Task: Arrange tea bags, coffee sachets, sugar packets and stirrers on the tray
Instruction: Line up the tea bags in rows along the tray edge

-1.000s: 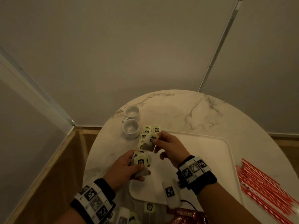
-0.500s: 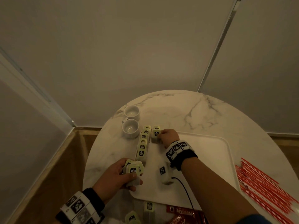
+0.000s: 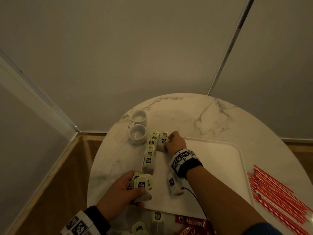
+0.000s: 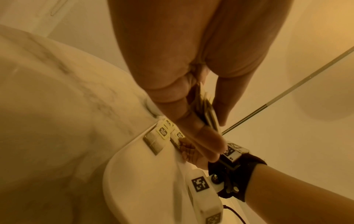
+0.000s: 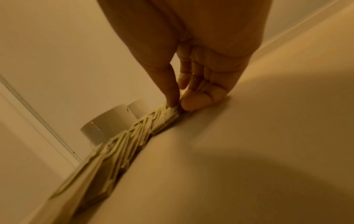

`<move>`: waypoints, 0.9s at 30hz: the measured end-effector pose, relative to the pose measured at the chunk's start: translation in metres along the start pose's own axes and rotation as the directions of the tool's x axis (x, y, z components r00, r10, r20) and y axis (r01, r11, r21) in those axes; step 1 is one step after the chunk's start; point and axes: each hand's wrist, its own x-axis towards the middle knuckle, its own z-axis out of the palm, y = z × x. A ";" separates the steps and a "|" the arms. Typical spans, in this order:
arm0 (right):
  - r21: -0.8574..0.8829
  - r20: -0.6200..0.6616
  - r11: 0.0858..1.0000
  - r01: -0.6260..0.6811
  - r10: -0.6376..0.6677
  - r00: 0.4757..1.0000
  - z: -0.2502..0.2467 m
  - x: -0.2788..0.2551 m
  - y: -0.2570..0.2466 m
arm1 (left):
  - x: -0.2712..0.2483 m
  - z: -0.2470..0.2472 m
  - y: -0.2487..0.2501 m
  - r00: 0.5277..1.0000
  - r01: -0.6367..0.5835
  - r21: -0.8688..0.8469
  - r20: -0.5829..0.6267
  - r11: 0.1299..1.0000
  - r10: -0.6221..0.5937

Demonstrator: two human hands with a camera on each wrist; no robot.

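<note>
Tea bag [image 3: 162,144] going down at the tray's [image 3: 211,167] far-left corner, second in a new column just right of the finished row [image 3: 150,155] along the tray's left rim. My right hand [image 3: 175,143] is on it: in the right wrist view the thumb and fingers [image 5: 173,97] pinch its top end, bag already lying flat on the tray. Another bag [image 3: 164,134] sits just beyond it, toward the tray's far rim.

My left hand [image 3: 122,192] hovers at the tray's near-left corner, thumb and fingers curled round a stack of spare bags [image 3: 142,184], several thick in the left wrist view.

Step in hand, as I read it: laying tea bags, second column barely started. Coffee, sugar and stirrers not yet begun.

Off the tray: loose bags [image 3: 156,217] and red coffee sachets [image 3: 191,224] on the tabletop [image 3: 194,116] by the tray's near rim; red stirrers [image 3: 279,200] fanned out beyond the tray's right rim; two white cups [image 3: 137,128] just left of the far-left corner. Sugar packets — can't find any in view.

Next move, my judgement: let go of the placed bag without dragging it, bring the right hand back to the stack, peel off a single bag, and set it overlapping on the near side of this one, in line with the row. Bags are light and flimsy; a careless lift would skew the column.
</note>
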 end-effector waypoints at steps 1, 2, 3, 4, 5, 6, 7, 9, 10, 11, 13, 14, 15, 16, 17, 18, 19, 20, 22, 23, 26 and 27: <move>-0.006 -0.004 1.000 0.001 -0.001 1.000 0.000 0.000 0.000 | 0.000 0.000 0.000 1.000 0.001 -0.002 -0.001 1.000 -0.001; -0.014 -0.006 1.000 0.002 -0.002 1.000 0.000 0.000 0.000 | 0.001 0.000 0.000 1.000 0.001 -0.003 0.000 1.000 -0.001; -0.021 -0.008 1.000 0.007 -0.007 1.000 -0.001 0.001 0.001 | 0.001 0.000 0.000 1.000 0.001 -0.004 0.001 1.000 -0.001; -0.027 -0.011 1.000 0.013 -0.013 1.000 -0.001 0.001 0.001 | 0.001 0.000 0.000 1.000 0.001 -0.005 0.002 1.000 -0.001; -0.030 -0.015 0.999 0.019 -0.020 1.000 -0.001 0.002 0.001 | 0.002 0.001 0.001 1.000 0.002 -0.003 0.003 1.000 -0.002; -0.030 -0.017 0.999 0.024 -0.024 1.000 -0.001 0.003 0.002 | 0.002 0.002 0.001 1.000 0.003 0.001 0.003 1.000 -0.003; -0.031 -0.019 0.999 0.031 -0.031 0.999 -0.001 0.004 0.002 | 0.003 0.003 0.001 1.000 0.002 0.006 0.004 1.000 -0.002; -0.038 -0.025 0.999 0.038 -0.039 0.999 0.000 0.007 0.003 | 0.004 0.004 0.001 1.000 0.003 0.012 0.006 1.000 -0.003; -0.034 -0.031 0.999 0.039 -0.040 0.999 0.001 0.008 0.004 | 0.005 0.006 0.000 1.000 0.004 0.013 0.007 1.000 -0.004; -0.024 -0.037 0.999 0.038 -0.039 0.999 0.002 0.009 0.005 | 0.006 0.006 0.000 1.000 0.005 0.014 0.007 1.000 -0.005; 0.013 -0.038 0.999 0.034 -0.033 0.999 0.003 0.010 0.007 | 0.007 0.009 0.000 1.000 0.004 0.017 0.001 1.000 -0.004; 0.032 -0.035 0.999 0.034 -0.033 0.999 0.003 0.011 0.009 | 0.007 0.010 0.001 1.000 0.000 0.017 -0.004 1.000 0.000; 0.052 -0.039 0.998 0.031 -0.029 0.999 0.002 0.010 0.010 | 0.007 0.011 0.002 1.000 -0.005 0.016 -0.009 1.000 0.006; 0.081 -0.047 0.996 0.024 -0.020 0.999 -0.001 0.008 0.010 | 0.008 0.011 0.003 1.000 -0.012 0.010 -0.019 1.000 0.012; 0.127 -0.056 0.992 0.018 -0.011 0.998 -0.005 0.003 0.009 | 0.009 0.011 0.004 0.999 -0.020 0.003 -0.030 1.000 0.020; 0.187 -0.057 0.982 0.013 -0.003 0.998 -0.010 -0.004 0.008 | 0.009 0.011 0.006 0.999 -0.029 -0.002 -0.042 1.000 0.029; 0.259 -0.033 0.966 0.008 0.000 0.999 -0.016 -0.015 0.005 | 0.010 0.010 0.007 0.998 -0.039 -0.005 -0.055 0.999 0.038; 0.333 0.017 0.943 0.002 -0.008 1.000 -0.022 -0.028 0.002 | 0.011 0.010 0.008 0.996 -0.050 -0.009 -0.068 0.999 0.049; 0.468 0.185 0.883 -0.030 -0.064 0.981 -0.032 -0.060 -0.004 | 0.013 0.009 0.010 0.994 -0.072 -0.017 -0.088 0.997 0.070; 0.531 0.276 0.845 -0.063 -0.101 0.956 -0.036 -0.076 -0.006 | 0.014 0.009 0.011 0.993 -0.081 -0.017 -0.093 0.997 0.079; 0.589 0.428 0.801 -0.109 -0.195 0.882 -0.040 -0.114 -0.006 | 0.016 0.011 0.013 0.989 -0.108 -0.006 -0.099 0.994 0.107; 0.578 0.438 0.811 -0.091 -0.215 0.873 -0.039 -0.122 -0.005 | 0.017 0.012 0.013 0.989 -0.115 0.006 -0.096 0.993 0.115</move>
